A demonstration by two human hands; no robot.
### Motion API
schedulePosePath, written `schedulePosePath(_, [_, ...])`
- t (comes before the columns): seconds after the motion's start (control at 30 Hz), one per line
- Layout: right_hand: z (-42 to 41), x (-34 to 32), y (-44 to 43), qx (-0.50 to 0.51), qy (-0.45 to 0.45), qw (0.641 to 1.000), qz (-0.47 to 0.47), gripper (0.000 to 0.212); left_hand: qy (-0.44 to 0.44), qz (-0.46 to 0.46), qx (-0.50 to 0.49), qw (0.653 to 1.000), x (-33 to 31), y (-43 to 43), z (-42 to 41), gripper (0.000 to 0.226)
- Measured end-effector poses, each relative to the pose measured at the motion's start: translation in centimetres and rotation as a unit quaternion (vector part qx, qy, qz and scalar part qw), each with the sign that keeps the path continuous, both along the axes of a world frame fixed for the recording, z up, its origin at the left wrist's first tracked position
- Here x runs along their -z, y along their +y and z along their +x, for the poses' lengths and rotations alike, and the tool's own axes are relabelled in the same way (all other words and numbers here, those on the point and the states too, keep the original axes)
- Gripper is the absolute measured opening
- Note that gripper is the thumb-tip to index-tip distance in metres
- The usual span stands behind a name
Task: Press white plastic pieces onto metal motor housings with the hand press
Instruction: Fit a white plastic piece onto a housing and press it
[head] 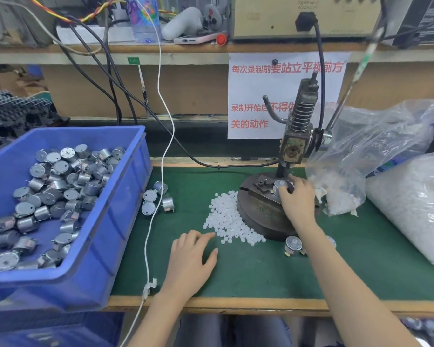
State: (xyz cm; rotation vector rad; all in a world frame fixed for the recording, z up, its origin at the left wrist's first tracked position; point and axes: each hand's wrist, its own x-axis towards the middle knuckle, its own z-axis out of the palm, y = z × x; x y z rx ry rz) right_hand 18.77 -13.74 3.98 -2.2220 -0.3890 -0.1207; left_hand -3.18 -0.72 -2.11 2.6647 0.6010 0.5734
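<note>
A motor housing [277, 185] is seated on the block atop the round base [257, 216] of the hand press [298, 136], at the right of the green mat [261, 274]. It is gripped by the right hand [297, 200], whose fingers are curled round it from the near side, so only its grey top and left wall are seen. Whether a white piece already sits on it cannot be made out. The lever [348, 91] is tilted up to the far right, and its upper end is blurred. The left hand [191, 261] is laid palm down on the mat, fingers loosely spread and holding nothing. Its fingertips are just beside the near edge of a heap of white plastic pieces [228, 219], which is piled against the left side of the base. A finished motor [293, 245] is seen near the base, left of the right forearm, and another is largely hidden behind that forearm. A blue bin [105, 221] at the left, cut off by the frame's edge, is filled with grey motors [58, 186]. Four loose motors [156, 199] are lying just beside its right wall. A clear plastic bag [361, 156] is slumped right of the press, and the white bits in it are hard to tell apart.
</note>
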Motion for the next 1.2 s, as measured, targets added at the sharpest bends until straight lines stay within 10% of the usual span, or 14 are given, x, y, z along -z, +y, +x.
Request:
schedulePosePath(0.8, [-8.6,3.9,-5.8,-0.163,-0.225,0.944,-0.178,0.039,0.064,-0.052,-0.041,0.996,0.2,1.4,2.2,0.040])
schedulePosePath(1.2, [-10.6,0.2,5.2,-0.286,-0.139,0.938,-0.135,0.041,0.047,0.007,-0.041,0.998,0.5,1.6,2.3,0.028])
